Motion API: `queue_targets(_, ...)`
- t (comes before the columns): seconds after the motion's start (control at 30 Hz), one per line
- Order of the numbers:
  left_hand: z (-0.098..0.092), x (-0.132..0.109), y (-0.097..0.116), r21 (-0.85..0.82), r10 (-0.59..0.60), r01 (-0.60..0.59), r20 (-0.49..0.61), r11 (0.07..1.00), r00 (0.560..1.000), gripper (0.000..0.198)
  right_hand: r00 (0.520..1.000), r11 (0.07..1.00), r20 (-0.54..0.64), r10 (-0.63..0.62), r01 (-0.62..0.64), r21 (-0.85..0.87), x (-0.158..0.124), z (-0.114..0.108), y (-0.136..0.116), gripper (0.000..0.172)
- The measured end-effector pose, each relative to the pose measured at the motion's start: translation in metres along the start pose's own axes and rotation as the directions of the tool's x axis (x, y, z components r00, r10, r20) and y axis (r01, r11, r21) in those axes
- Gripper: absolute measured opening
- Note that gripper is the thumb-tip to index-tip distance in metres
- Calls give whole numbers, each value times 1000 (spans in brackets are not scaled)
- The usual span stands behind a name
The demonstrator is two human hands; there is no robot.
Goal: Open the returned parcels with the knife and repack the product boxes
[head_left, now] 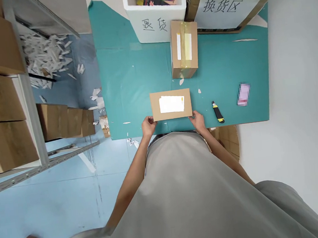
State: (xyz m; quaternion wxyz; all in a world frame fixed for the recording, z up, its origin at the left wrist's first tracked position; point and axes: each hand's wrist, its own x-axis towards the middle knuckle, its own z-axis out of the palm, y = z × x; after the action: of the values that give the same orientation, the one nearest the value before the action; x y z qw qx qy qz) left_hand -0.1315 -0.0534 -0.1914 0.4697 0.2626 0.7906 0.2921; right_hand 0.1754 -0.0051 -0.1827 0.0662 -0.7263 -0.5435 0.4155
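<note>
A small cardboard box (155,107) with a white label on top lies on the green-covered table, close to its front edge. At the box's near left corner, my left hand (148,127) is closed on it with the fingertips. My right hand (198,122) has the near right corner between its fingers in the same way. To the right of that hand lies a black and yellow utility knife (218,112). Farther back stands a taped cardboard box (178,64) with white labels. The undersides of my fingers are partly hidden.
A white bin (150,33) with colourful packets and a large carton (221,6) with a handwritten sign stand at the table's back. A blurred pink item (243,94) lies at the right. Shelving (30,110) with cartons stands left; paper scraps litter the floor.
</note>
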Motion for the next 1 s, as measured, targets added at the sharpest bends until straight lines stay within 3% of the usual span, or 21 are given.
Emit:
queue_targets(0.13,-11,-5,13,-59,39,-40,-8,997,999,25,998,994,33,-51,48,96,-5,-17,-13,9)
queue_targets(0.33,-36,-19,40,-113,218,-224,-62,968,974,32,979,962,-27,-201,203,184,-20,-49,-36,18)
queue_targets(0.5,-42,-10,50,-19,129,-129,-22,991,991,35,994,993,-11,-109,110,32,-15,-50,-57,14)
queue_targets(0.77,-40,31,58,-42,151,-154,-61,987,987,42,994,991,-48,-98,93,-91,27,-56,-90,13)
queue_targets(0.9,-35,70,77,1,249,-250,-100,968,963,28,991,991,-73,-115,110,-78,66,-62,-106,17)
queue_targets(1.0,-28,103,98,-16,209,-213,-133,977,969,22,989,993,-101,-107,101,-61,100,-63,-118,22)
